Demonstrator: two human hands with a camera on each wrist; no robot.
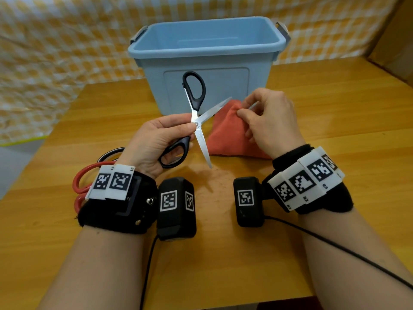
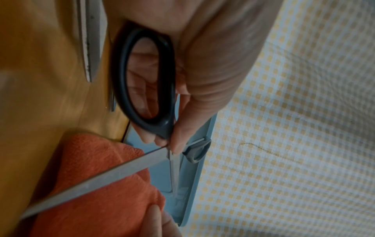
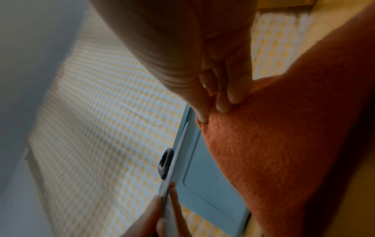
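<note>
Black-handled scissors [image 1: 196,124] are spread wide open above the wooden table [image 1: 335,130]. My left hand [image 1: 188,130] pinches them at the pivot, with the lower handle lying in its palm. One blade points down and the other points right toward an orange cloth [image 1: 225,139]. My right hand [image 1: 241,111] pinches the cloth's raised top corner. In the left wrist view my left hand [image 2: 172,144] pinches the pivot of the scissors [image 2: 142,77] over the cloth [image 2: 97,200]. In the right wrist view my right hand [image 3: 213,110] pinches the cloth [image 3: 274,144] beside a scissors blade [image 3: 174,160].
An open light-blue plastic bin [image 1: 207,52] stands just behind the cloth and looks empty. Red loops [image 1: 87,177] and a black loop lie behind my left wrist. A yellow checkered sheet [image 1: 55,52] hangs at the back. The table's left edge is near.
</note>
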